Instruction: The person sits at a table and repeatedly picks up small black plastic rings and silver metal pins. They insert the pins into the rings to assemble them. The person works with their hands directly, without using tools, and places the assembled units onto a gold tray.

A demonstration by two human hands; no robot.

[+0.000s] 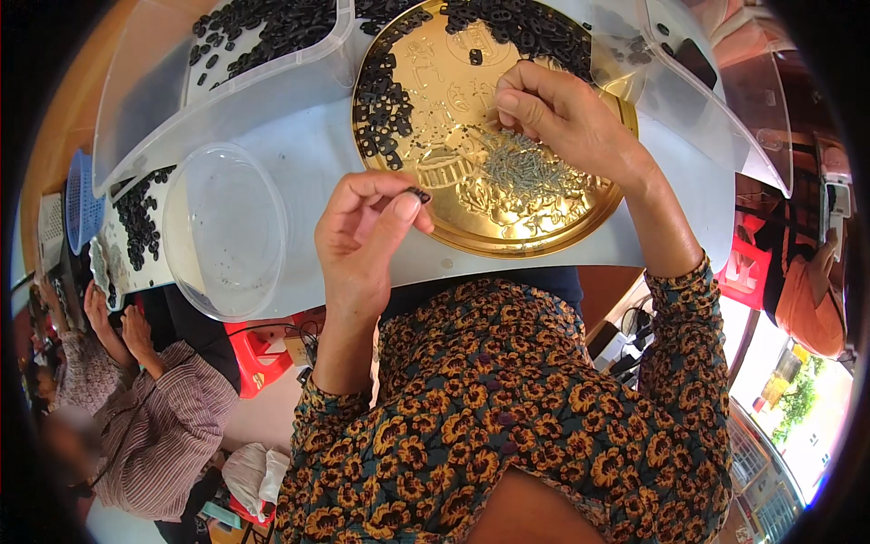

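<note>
My left hand (362, 236) is closed at the near edge of a round gold tray (430, 77), pinching a small black part (420, 194) between thumb and forefinger. Over the tray, the fingertips of my right hand (566, 118) are pressed together just above a heap of small grey screw-like pieces (524, 168). Anything in that pinch is too small to make out. Loose black parts (382, 113) line the left side of the tray, and more black parts (535, 36) lie along its far side. A single black part (476, 56) sits apart from them.
A clear plastic bin (227, 95) with black pieces stands far left, another clear bin (716, 109) far right. A round clear tub (222, 227) is left of the tray. Beyond it are more black parts (140, 222). A person in a striped top (168, 408) sits at left.
</note>
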